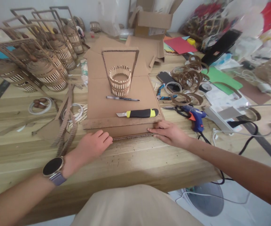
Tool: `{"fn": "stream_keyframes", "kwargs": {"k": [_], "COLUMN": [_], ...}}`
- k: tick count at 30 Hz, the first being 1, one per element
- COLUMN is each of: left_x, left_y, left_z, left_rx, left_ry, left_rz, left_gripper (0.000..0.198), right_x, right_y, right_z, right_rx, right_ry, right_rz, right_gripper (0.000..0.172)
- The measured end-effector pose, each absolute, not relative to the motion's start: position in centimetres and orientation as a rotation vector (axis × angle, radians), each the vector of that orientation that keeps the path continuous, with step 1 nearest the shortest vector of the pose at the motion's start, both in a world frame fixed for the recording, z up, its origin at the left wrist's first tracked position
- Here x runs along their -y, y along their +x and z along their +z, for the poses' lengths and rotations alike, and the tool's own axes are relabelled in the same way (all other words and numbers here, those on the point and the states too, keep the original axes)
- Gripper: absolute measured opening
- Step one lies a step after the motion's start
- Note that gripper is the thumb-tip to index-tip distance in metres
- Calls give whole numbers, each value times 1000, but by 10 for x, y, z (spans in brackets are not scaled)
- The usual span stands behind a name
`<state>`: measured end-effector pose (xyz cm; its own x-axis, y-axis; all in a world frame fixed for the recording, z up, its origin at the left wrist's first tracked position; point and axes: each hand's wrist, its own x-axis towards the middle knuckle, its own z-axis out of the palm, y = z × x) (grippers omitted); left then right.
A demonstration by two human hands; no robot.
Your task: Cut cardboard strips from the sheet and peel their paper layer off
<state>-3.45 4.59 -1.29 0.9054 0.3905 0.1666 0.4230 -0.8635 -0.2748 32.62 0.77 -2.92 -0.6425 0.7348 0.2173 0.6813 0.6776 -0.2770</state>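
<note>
A brown cardboard strip (130,130) with a corrugated near edge lies along the front of a larger cardboard sheet (97,94). My left hand (96,143), its fingers curled, grips the strip at the left end; its fingertips are partly hidden. At the right end my right hand (169,133) has its fingers on top of the strip and its thumb at the near edge. Just beyond the strip lies a yellow and black utility knife (142,113), blade out to the left. Behind it are a pen (122,98) and a small stick basket (120,83) with a tall cardboard handle.
Several lidded baskets (47,70) crowd the back left. Cardboard strips (64,125) and a white ring (73,112) lie left of the sheet. On the right are a blue glue gun (195,116), pliers (161,92), cardboard coils (189,75) and a power strip (225,117) with cables.
</note>
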Motion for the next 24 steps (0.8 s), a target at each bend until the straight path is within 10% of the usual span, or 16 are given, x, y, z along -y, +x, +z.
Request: {"fn": "stream_keyframes", "kwargs": {"k": [8,24], "left_x": [-23,14], "left_y": [-37,-38], "left_z": [-2,-7], "left_rx": [466,690], "left_ry": [-2609,-2593], "left_rz": [-129,56], "left_gripper": [41,48], "right_x": [11,58], "right_y": [314,282], "right_z": [-25,-16], "right_rx": [2815,2849], "right_ry": [-1101,-1434], "right_rz": [-447,-507], "right_gripper": [39,55]}}
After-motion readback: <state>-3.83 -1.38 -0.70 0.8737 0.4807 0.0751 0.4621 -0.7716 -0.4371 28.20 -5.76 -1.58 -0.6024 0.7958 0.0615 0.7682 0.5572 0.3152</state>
